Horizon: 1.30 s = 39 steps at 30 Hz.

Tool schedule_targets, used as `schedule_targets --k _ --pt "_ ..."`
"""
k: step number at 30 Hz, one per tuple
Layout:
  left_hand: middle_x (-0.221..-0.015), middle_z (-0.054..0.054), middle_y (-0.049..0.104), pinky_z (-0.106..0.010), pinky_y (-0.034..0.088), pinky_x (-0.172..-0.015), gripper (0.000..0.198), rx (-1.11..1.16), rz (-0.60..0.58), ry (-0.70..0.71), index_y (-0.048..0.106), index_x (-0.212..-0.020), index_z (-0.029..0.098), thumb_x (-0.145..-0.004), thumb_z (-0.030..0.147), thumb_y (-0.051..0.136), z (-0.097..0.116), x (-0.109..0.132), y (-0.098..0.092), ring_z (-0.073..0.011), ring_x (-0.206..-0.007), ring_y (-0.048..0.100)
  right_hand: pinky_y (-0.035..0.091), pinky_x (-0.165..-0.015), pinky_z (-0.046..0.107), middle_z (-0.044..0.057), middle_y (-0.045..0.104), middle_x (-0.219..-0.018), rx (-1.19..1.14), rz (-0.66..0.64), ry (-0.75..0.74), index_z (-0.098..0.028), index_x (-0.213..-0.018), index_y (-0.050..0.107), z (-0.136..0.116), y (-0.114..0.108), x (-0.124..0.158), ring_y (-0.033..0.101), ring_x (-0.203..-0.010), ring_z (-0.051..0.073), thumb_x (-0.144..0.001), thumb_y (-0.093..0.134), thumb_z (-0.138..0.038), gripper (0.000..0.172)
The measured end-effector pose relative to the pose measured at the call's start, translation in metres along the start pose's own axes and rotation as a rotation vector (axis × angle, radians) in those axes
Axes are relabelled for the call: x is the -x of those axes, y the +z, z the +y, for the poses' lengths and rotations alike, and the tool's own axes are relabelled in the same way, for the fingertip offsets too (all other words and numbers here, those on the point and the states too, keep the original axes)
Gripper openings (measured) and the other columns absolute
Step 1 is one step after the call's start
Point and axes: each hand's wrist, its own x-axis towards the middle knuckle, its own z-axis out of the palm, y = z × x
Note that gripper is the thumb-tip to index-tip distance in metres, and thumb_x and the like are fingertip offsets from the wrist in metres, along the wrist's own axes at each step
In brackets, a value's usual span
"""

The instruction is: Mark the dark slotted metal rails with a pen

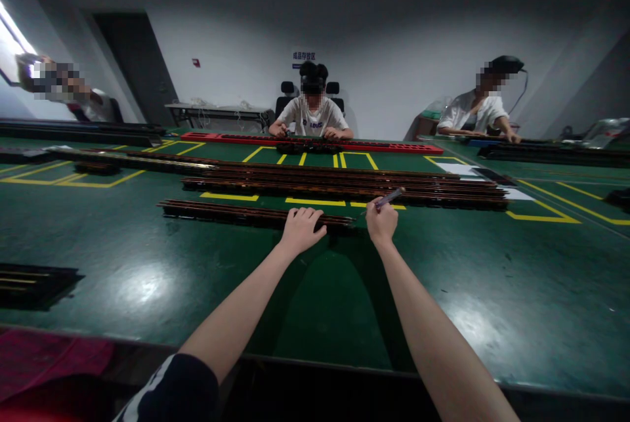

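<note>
My left hand [302, 232] lies with its fingers spread over a short bundle of dark, brownish strips [221, 213], near its right end. Its thumb points right, apart from the other fingers. My right hand [382, 224] is closed around a pen [392, 197], whose back end slants up to the right. The pen's tip points left, close to the right end of that bundle; whether it touches is too small to tell. Just beyond both hands runs a longer stack of similar strips [339, 187].
The green table [197, 277] carries yellow tape outlines. More dark strips [34, 284] lie at the left front. White papers [457, 169] stick out behind the long stack. Across the table a person [315, 113] sits behind a red rail [394, 146]; two others sit left and right.
</note>
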Motion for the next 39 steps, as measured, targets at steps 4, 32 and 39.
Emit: schedule_targets --k 4,32,39 --pt "-0.124 -0.009 0.065 -0.045 0.039 -0.104 0.045 -0.008 0.009 -0.002 0.06 -0.125 0.02 -0.091 0.043 0.04 0.001 0.0 0.0 -0.0252 -0.117 0.057 0.047 -0.058 0.03 0.007 0.063 -0.06 -0.044 -0.093 -0.077 -0.021 -0.064 0.051 -0.001 0.002 0.0 0.061 -0.057 0.02 -0.083 0.045 -0.03 0.022" --pt "-0.122 -0.012 0.065 -0.053 0.032 -0.108 0.045 -0.039 0.055 -0.103 0.06 -0.124 0.02 -0.091 0.041 0.038 -0.004 -0.001 0.006 -0.0292 -0.116 0.055 0.041 -0.081 0.037 0.006 0.064 -0.092 0.243 -0.531 -0.532 -0.021 -0.084 0.046 0.003 0.017 0.017 0.057 -0.086 0.023 -0.08 0.064 -0.03 0.02" --pt "-0.122 -0.011 0.065 -0.051 0.032 -0.109 0.044 -0.045 0.073 -0.115 0.061 -0.123 0.018 -0.09 0.034 0.037 -0.004 0.0 0.008 -0.0271 -0.115 0.055 0.039 -0.083 0.037 0.007 0.065 -0.09 0.311 -0.477 -0.513 -0.021 -0.085 0.044 -0.002 0.018 0.021 0.058 -0.086 0.024 -0.078 0.059 -0.03 0.019"
